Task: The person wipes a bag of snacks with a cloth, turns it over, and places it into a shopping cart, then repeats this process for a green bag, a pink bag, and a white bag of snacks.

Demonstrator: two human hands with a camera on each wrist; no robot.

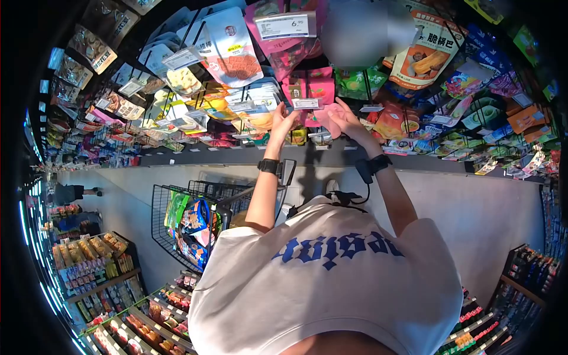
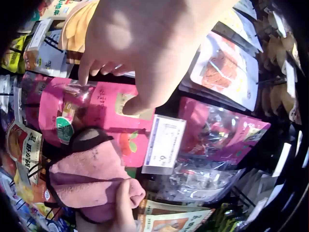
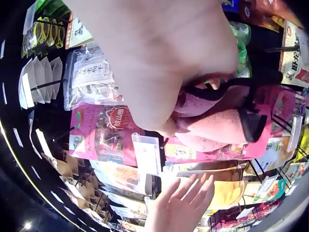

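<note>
My right hand (image 1: 350,123) grips a folded pink cloth (image 2: 89,171) with dark edging, its thumb lying over the fold in the left wrist view. The cloth overlaps a hanging pink snack bag (image 2: 102,108) that has a clear window and a fruit picture. My left hand (image 1: 283,124) is at the other side of this bag, thumb and fingers apart and loosely bent, with nothing held. In the right wrist view the left fingers (image 3: 193,191) extend just below the bag's price tag (image 3: 146,154). The right fingers are mostly hidden behind the cloth there.
Hooks of bagged snacks fill the rack ahead, including a white bag (image 1: 231,50) and a rice-crust bag (image 1: 426,50). A wire shopping cart (image 1: 163,216) holding packaged goods stands behind my left arm. More stocked shelves (image 1: 100,266) stand behind.
</note>
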